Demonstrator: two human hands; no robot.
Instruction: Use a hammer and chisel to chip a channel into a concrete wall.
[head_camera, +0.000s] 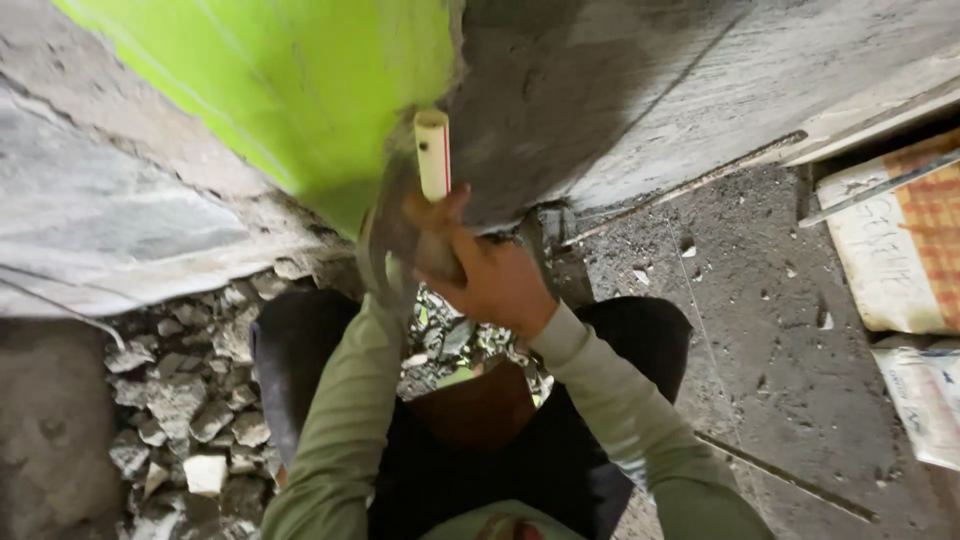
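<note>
White pipe (433, 152) is standing at the green wall's (300, 90) edge, right hand (490, 275) clamped around it; rubble (190, 400) is lying below, and the left hand's (385, 265) grip is too blurred to tell.

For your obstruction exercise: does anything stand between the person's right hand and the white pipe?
Nothing visible does. The right hand is already at the white pipe, its thumb against the pipe's lower part. The left hand is close beside it, blurred.

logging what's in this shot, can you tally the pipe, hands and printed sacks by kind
white pipe: 1
hands in view, right hand gripping the pipe: 1 clear; the left hand is blurred
printed sacks at the right edge: 2
total: 5
</note>
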